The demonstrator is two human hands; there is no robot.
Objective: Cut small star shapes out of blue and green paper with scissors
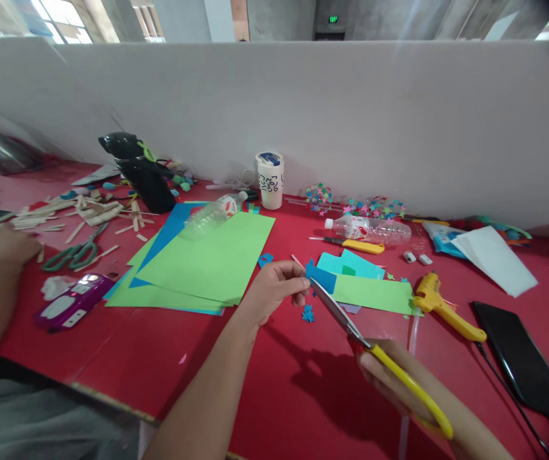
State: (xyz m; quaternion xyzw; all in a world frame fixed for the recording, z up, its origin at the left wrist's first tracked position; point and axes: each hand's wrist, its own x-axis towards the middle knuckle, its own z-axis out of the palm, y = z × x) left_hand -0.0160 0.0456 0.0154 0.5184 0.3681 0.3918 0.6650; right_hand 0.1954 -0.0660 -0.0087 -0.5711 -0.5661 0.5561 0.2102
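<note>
Between the fingertips of my left hand (284,286) is a small piece of blue paper (322,278), held above the red table. My right hand (384,370) grips scissors (399,377) with yellow handles, their blades pointing up and left to the edge of the blue paper. Small blue paper cutouts lie close by, one pile (308,314) below my left fingers and another piece (265,259) beyond them. A light green paper strip (374,292) lies behind the blades, with turquoise paper (363,266) partly under it.
Large green sheets (207,262) lie left. A yellow glue gun (447,310) and a black phone (518,351) are right. Behind stand a cup (270,182), a plastic bottle (370,230) and a yellow cutter (363,246). Another person's hand (6,246) works at far left, near green scissors (75,252).
</note>
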